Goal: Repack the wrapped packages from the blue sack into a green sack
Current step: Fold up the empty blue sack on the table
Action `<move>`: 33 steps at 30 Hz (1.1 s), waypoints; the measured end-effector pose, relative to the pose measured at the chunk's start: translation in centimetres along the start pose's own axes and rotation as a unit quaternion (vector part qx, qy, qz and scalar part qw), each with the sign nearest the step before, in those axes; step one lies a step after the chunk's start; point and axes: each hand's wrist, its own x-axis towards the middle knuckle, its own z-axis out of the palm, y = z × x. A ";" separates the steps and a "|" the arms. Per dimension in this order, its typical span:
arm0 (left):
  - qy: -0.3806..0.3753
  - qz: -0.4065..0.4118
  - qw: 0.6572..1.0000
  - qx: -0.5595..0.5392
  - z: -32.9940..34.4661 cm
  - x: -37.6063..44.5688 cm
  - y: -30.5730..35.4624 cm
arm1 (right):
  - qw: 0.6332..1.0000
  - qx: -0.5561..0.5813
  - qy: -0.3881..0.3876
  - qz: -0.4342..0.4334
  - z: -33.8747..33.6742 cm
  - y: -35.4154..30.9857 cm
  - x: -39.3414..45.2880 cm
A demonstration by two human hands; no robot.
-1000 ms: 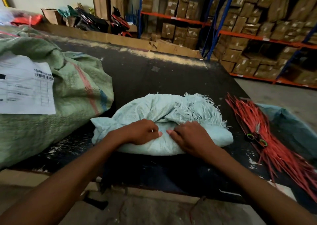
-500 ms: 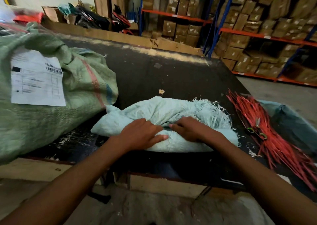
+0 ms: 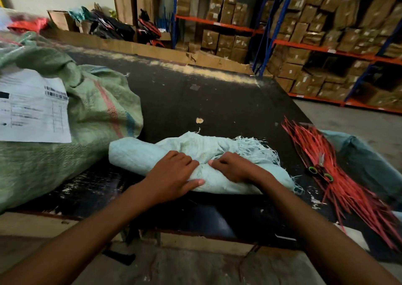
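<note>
A pale blue woven sack [image 3: 195, 147] lies crumpled and folded on the black table [image 3: 206, 97], its frayed mouth to the right. My left hand [image 3: 174, 173] grips a bunched fold of the sack at its near middle. My right hand [image 3: 235, 167] grips the cloth beside it, knuckles almost touching the left hand. A full green sack [image 3: 93, 110] with a white shipping label [image 3: 32, 108] lies on its side at the left, touching the blue sack's left end. No wrapped packages show.
A bundle of red ties [image 3: 339, 176] with scissors [image 3: 319, 171] on it lies at the table's right. A dark teal sack [image 3: 367, 160] hangs beyond the right edge. Cardboard [image 3: 152, 49] lines the far edge; shelves of boxes [image 3: 326, 34] stand behind.
Both hands have rolled the blue sack tighter and narrower; the left hand has gone from flat on the cloth to curled round a fold. The view has shifted slightly.
</note>
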 end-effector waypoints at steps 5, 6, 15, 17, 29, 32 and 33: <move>-0.091 -0.061 0.991 -0.076 0.2 3.4 -2.3 | 0.985 -0.144 0.080 -0.042 -0.9 -0.7 0.2; -0.123 -0.074 0.984 -0.108 0.0 4.3 -3.1 | 0.975 -0.171 0.122 -0.073 -1.0 -0.5 -0.1; -0.002 -0.070 0.992 -0.104 0.4 8.2 -4.8 | 0.972 -0.151 0.163 -0.075 -0.1 1.9 2.2; 0.013 -0.093 0.992 -0.086 1.1 7.6 -4.6 | 0.993 -0.067 0.097 -0.029 -1.6 2.2 4.8; -0.282 -0.181 0.934 -0.125 2.3 11.7 -9.0 | 0.995 -0.033 -0.074 -0.062 -3.2 4.0 7.2; -0.261 -0.198 0.932 -0.154 2.8 11.4 -8.9 | 0.988 -0.102 -0.112 -0.036 -3.1 3.3 7.7; -0.236 -0.206 0.937 -0.156 2.8 11.1 -8.8 | 0.991 -0.085 -0.099 -0.033 -3.1 3.1 7.7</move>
